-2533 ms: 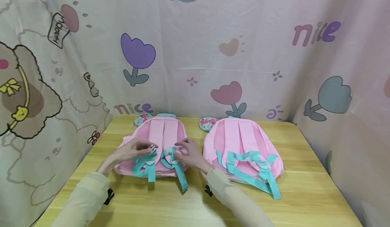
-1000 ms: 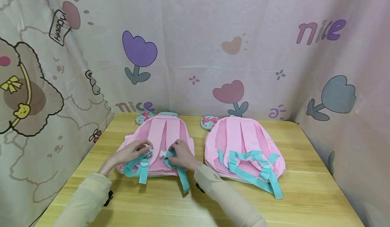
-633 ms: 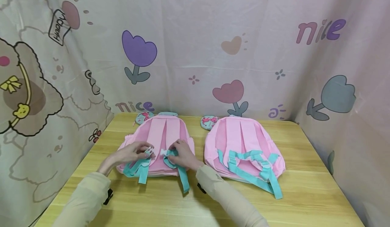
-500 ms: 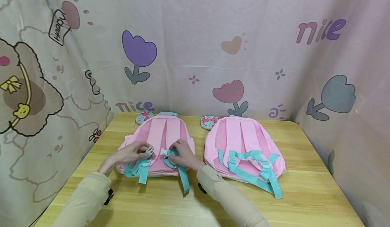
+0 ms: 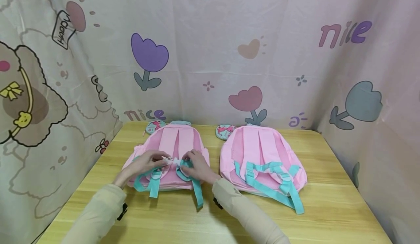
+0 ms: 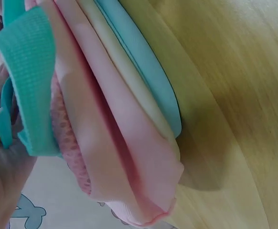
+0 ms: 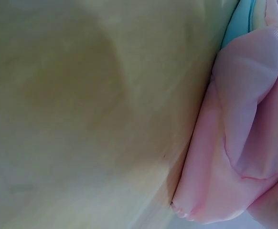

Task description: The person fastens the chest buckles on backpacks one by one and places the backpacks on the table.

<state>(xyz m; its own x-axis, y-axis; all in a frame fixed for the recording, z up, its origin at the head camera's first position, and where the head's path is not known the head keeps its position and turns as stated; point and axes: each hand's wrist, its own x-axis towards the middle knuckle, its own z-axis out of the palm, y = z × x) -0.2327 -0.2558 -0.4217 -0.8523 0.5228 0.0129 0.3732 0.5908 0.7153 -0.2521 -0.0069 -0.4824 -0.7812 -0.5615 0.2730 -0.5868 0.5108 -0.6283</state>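
Observation:
A pink backpack lies with its strap side up at the left of the table. Over it, my left hand pinches one white buckle half on a turquoise strap. The other white buckle half sits at the fingertips of my right hand, which grips its turquoise webbing. The two halves face each other end to end, very close; whether they touch I cannot tell. In the left wrist view a turquoise strap loops past the bag's side. The right wrist view shows mostly the pink bag side.
A second pink backpack lies to the right, its turquoise strap running across its lower part. A small round pouch is at its upper left, with a similar pouch by the first bag. Wooden table extends in front.
My left hand has moved right with its buckle half, bringing it up to the other half. The right hand has come slightly inward and then stayed still. The second backpack has not moved.

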